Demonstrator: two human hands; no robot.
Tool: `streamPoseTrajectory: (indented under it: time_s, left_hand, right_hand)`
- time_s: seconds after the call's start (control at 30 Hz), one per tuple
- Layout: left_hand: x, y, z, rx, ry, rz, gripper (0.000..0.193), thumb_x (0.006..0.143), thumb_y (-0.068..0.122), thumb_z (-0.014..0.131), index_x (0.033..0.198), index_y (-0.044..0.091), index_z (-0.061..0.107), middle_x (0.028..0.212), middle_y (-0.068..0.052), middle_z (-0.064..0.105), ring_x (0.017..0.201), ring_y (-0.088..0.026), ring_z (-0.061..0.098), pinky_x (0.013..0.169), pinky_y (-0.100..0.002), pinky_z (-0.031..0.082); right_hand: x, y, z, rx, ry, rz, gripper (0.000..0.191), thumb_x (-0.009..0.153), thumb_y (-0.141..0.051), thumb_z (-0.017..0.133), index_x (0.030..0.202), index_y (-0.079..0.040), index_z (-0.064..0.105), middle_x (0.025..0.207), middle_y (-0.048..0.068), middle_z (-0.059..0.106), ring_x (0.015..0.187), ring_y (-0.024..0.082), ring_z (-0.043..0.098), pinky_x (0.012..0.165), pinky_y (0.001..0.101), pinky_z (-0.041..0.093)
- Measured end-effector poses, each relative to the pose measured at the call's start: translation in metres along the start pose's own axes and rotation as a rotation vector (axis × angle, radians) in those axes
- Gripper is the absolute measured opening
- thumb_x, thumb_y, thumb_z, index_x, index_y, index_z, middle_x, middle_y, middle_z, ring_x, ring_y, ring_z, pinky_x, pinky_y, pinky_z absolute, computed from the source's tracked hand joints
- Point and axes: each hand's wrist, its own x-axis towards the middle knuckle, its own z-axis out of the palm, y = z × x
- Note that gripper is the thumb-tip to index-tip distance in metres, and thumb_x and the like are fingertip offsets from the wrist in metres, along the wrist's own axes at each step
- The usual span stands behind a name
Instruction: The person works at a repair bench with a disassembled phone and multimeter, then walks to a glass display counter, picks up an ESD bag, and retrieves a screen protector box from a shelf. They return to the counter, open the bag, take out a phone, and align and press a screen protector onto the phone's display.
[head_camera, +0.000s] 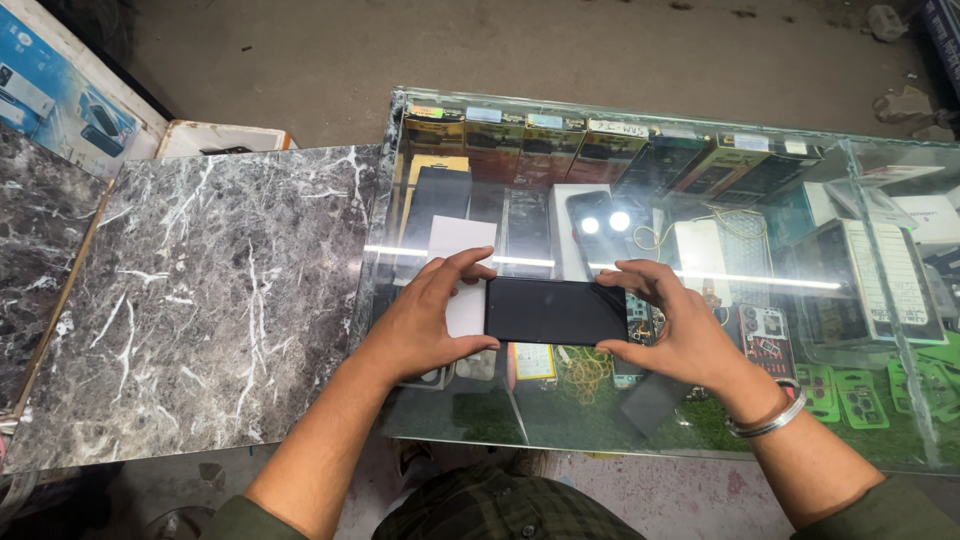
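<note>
A black smartphone (555, 311) with a dark screen is held flat and sideways above a glass display counter (700, 130). My left hand (425, 315) grips its left end, thumb under and fingers over the top edge. My right hand (670, 325) grips its right end the same way; a silver bangle (768, 420) circles that wrist. A white card (458, 240) lies on the glass just behind my left hand.
Inside the counter are phone boxes (545, 140) in a row at the back, a white box (700, 250), green phone cases (865, 395) and cables. A dark marble-pattern top (200, 300) lies to the left. Bare concrete floor is beyond.
</note>
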Motion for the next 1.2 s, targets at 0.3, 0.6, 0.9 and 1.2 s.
streamPoseTrajectory:
  time_s: [0.3,0.6,0.9,1.2]
  left_hand:
    - [-0.0017,-0.0038,0.0000,-0.014,0.000,0.066,0.111,0.056,0.021,0.097,0.150,0.018,0.040,0.132,-0.004,0.064,0.123,-0.026,0.059,0.109,-0.041,0.047]
    - [-0.0025,-0.0014,0.0013,-0.012,-0.007,0.042,0.109,0.058,0.020,0.096,0.151,0.019,0.040,0.133,-0.004,0.065,0.122,-0.025,0.060,0.106,-0.040,0.048]
    - [-0.0050,-0.0018,0.0040,-0.006,0.004,0.029,0.106,0.063,0.022,0.095,0.152,0.021,0.037,0.133,-0.003,0.065,0.123,-0.026,0.059,0.105,-0.042,0.049]
    - [-0.0008,-0.0079,0.0089,-0.053,0.034,0.058,0.106,0.063,0.021,0.095,0.152,0.018,0.038,0.132,-0.003,0.067,0.124,-0.026,0.061,0.102,-0.041,0.050]
  right_hand:
    - [0.0000,0.0026,0.0017,0.024,-0.003,-0.027,0.093,0.066,-0.027,0.092,0.142,-0.009,0.042,0.138,0.013,0.066,0.133,0.030,0.061,0.114,0.0427,0.046]
    - [-0.0018,0.0035,-0.0015,0.023,-0.006,-0.038,0.091,0.067,-0.026,0.092,0.141,-0.007,0.043,0.138,0.013,0.065,0.133,0.028,0.061,0.113,0.0416,0.046]
    - [-0.0034,0.0017,-0.0027,0.011,-0.021,-0.007,0.091,0.066,-0.025,0.092,0.140,-0.006,0.044,0.138,0.013,0.065,0.133,0.028,0.060,0.113,0.0419,0.045]
    - [-0.0045,0.0090,-0.0011,0.066,0.007,-0.041,0.087,0.068,-0.021,0.092,0.139,-0.004,0.046,0.137,0.016,0.066,0.133,0.028,0.061,0.114,0.0401,0.046]
